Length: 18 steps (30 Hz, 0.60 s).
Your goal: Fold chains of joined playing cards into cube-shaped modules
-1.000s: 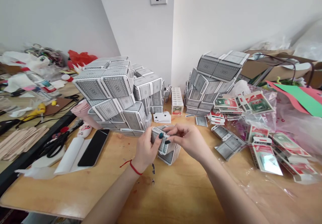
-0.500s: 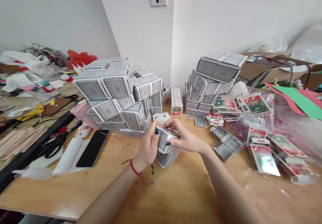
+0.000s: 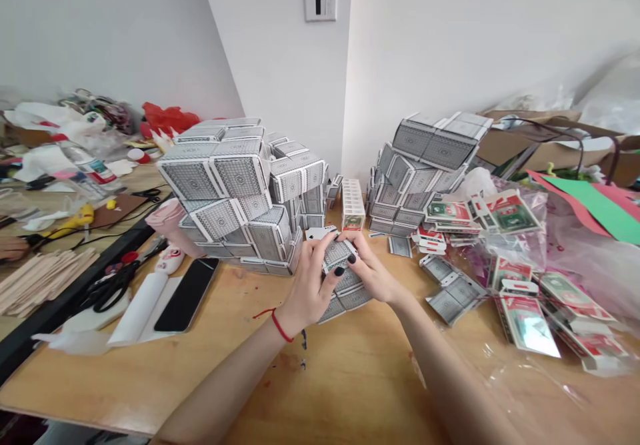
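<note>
Dark-polished fingertips (image 3: 339, 271) clamp from both sides on a small angular block of folded grey-patterned playing cards (image 3: 346, 286). The block's glossy paper faces carry a fine lattice print with white borders, and its edges meet in sharp creases. It sits low over the smooth pale wooden tabletop (image 3: 350, 378), in front of the person, between the two large stacks.

The left hand (image 3: 307, 288) wraps the block's left side, thumb laid across the top card and fingers curled over the far edge. The right hand (image 3: 376, 276) mirrors it on the right side, fingers bent and pressing down on the upper corner. Both wrists angle inward, forearms bare, and a thin red string bracelet (image 3: 280, 325) circles the left wrist.

Just behind the hands lies a white face-up card (image 3: 316, 233). Further back to the left stands a tall blocky pile of the same grey card cubes (image 3: 235, 192), and a second, leaning pile (image 3: 425, 158) stands to the right. A flat black phone (image 3: 186, 295) lies to the left on white paper, near black-handled scissors (image 3: 113, 285). Flattened red-and-green cardboard card boxes (image 3: 505, 212) lie scattered to the right on crinkled clear plastic.
</note>
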Available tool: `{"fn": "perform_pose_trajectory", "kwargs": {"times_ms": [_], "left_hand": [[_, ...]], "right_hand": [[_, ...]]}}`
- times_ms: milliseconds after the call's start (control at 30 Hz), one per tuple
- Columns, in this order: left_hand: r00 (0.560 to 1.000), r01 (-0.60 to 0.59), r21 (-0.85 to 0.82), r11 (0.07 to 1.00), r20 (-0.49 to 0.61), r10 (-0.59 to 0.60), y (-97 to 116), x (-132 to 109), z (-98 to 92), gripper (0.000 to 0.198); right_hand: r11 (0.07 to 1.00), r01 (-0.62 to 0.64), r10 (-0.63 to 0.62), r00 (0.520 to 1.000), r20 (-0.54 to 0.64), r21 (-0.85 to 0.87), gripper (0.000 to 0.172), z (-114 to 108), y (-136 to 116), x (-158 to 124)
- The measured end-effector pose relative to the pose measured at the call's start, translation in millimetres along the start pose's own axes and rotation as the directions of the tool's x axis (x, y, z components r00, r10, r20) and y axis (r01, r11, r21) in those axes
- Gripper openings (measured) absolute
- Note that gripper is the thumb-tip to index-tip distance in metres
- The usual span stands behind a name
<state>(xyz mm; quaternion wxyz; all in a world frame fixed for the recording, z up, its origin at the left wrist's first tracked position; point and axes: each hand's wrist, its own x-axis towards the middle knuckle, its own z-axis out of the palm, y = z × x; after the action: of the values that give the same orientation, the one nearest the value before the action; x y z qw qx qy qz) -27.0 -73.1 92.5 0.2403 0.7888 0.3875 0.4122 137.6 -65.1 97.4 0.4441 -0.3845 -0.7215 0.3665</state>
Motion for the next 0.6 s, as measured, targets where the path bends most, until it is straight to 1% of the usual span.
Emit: {"fn": "perform_pose_trajectory", "kwargs": {"times_ms": [133,233,367,500,600], "left_hand": [[1.0,-0.001,0.036,0.999,0.024,0.0,0.0,1.9,-1.6,0.049],[0.999,-0.014,0.031,0.999,0.03,0.013,-1.7,3.1,-3.7,0.048],[0.997,-0.051,-0.023,0.998,0.054,0.053,-5.3,5.5,-6.5,0.05],[0.997,-0.069,-0.093,0.993,0.021,0.071,-7.8,8.4,-8.2,0.046],[0.997,-0.078,-0.138,0.987,0.018,0.081,-8.2,9.6,-9.6,0.045]], "right_hand": [[0.999,0.036,-0.036,0.999,0.024,-0.006,0.043,-0.5,-2.9,-1.1],[0.998,0.056,-0.054,0.998,0.036,-0.032,0.043,-0.2,-3.4,-2.4],[0.998,0.047,-0.044,0.996,0.078,-0.044,0.043,-2.3,-8.8,-3.4],[0.999,0.048,-0.05,0.989,0.14,0.016,0.035,-8.7,-17.2,-2.8],[0.997,0.044,-0.052,0.991,0.12,0.069,0.031,-12.1,-19.4,-1.8]]}}
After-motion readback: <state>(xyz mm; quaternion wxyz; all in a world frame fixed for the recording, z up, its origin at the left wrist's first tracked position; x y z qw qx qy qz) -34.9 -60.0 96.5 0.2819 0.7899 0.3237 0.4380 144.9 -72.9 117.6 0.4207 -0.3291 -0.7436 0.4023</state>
